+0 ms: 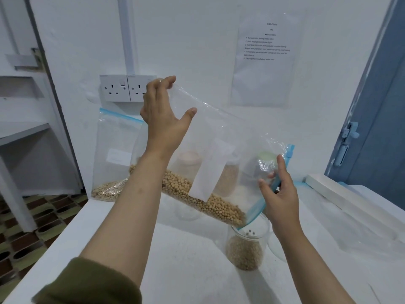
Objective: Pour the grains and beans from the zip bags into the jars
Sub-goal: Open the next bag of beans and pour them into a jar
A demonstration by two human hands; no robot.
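Olive-green sleeve [98, 284] at the near edge, pushed up the left forearm. Left hand [163, 110] raised high, fingertips pinching the closed bottom corner of a clear zip bag [219, 132] — thumb spread apart from the plastic. Right hand [279, 194] lower, grip closed round the blue zip strip [258, 207] at the bag's mouth, fingers curled on it. Bag tilted down from left to right, white label [208, 174] on its side, tan soybeans [206, 198] gathered along the lower fold and sliding toward the opening. Mouth of the bag held just over an open glass jar [247, 244] standing on the white table [175, 260]; jar about half filled with the same beans, a few caught mid-fall inside the neck.

Behind, seen through the plastic: more jars [225, 178] with pale contents, one with a light green lid [266, 156] — details blurred. Second zip bag [114, 154] upright against the wall at the table's far left, beans settled at its bottom. Double wall socket [127, 87] above it, printed sheet [266, 55] in a plastic sleeve on the wall to the right, blue door [377, 119] at the far right.
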